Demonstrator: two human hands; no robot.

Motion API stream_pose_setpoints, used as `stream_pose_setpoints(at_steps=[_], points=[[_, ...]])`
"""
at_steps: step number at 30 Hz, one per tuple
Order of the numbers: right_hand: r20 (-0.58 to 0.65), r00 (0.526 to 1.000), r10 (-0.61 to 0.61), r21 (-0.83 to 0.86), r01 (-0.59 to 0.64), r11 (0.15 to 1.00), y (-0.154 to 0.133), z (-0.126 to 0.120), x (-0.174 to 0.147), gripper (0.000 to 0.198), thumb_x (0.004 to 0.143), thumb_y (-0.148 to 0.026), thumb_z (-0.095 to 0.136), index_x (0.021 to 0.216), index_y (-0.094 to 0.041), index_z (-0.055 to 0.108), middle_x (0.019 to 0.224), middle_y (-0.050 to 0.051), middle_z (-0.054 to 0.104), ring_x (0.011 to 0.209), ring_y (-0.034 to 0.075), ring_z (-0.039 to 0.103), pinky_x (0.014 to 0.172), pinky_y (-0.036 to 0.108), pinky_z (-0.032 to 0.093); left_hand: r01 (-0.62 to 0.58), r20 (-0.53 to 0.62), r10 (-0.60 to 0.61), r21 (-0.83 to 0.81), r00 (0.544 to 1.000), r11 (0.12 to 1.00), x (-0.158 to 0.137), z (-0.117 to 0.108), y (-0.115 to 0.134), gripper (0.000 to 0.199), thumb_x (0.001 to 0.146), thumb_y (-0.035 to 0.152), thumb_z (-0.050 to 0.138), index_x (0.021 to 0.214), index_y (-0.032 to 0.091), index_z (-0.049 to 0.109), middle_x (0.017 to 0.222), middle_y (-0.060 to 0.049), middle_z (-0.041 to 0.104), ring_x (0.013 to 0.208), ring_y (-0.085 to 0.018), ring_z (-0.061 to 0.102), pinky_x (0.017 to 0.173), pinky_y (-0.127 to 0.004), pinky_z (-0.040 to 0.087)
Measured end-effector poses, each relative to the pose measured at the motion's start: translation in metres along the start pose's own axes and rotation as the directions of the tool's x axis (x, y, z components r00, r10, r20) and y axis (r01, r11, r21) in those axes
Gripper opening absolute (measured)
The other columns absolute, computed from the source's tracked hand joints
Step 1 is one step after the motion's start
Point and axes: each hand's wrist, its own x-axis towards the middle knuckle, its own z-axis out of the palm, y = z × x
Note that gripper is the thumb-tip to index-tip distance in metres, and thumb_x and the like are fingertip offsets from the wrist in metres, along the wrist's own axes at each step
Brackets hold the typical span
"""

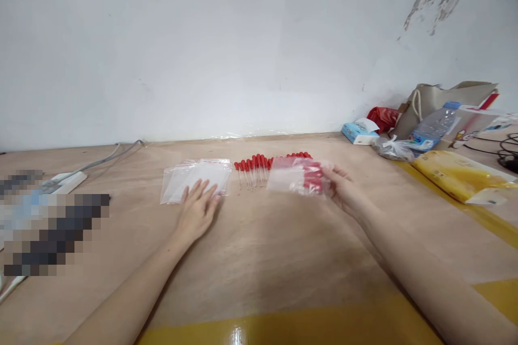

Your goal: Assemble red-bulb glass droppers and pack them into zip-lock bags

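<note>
My left hand [198,210] lies with its fingers spread on the near edge of a fanned stack of clear zip bags [172,186]. Between thumb and fingers, my right hand [340,186] pinches one end of a clear plastic bag [285,179], which is held up off the table. Red handles [312,179] show inside that bag, close to my fingers. Behind it and to its left, a row of small red-handled screwdrivers [254,167] with thin shafts lies on the table. The bag covers part of this row.
Along the right side stand a tissue pack [360,132], a plastic bottle [437,126], a grey bag [429,99] and a yellow packet [461,175]. A power strip [67,180] with a grey cable lies at left, near blurred-out items. Behind the table rises a white wall [226,48].
</note>
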Motion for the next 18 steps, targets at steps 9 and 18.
stream_pose_setpoints(at_steps=[9, 18], points=[[-0.572, 0.795, -0.2, 0.131, 0.33, 0.935, 0.0, -0.063, 0.034, 0.012, 0.081, -0.008, 0.041, 0.078, -0.018, 0.048, 0.073, -0.001, 0.062, 0.062, 0.01, 0.062, 0.064, 0.03, 0.055, 0.278, 0.168, -0.309, 0.183, 0.936, 0.943, 0.011, 0.012, -0.04, 0.05, 0.088, 0.039, 0.028, 0.127, 0.011, 0.042, 0.133, -0.015, 0.039, 0.125, -0.028, 0.03, 0.099, -0.047, 0.026], [-0.577, 0.816, -0.038, -0.227, -0.115, 0.967, 0.018, -0.09, 0.038, 0.02, 0.068, -0.018, 0.064, 0.084, -0.014, 0.053, 0.062, 0.003, 0.059, 0.055, 0.015, 0.06, 0.051, 0.029, 0.053, 0.283, 0.144, -0.301, 0.134, 0.943, 0.95, 0.013, 0.014, -0.044, 0.041, 0.088, 0.03, 0.028, 0.116, 0.017, 0.055, 0.128, -0.011, 0.047, 0.121, -0.026, 0.038, 0.097, -0.046, 0.029]])
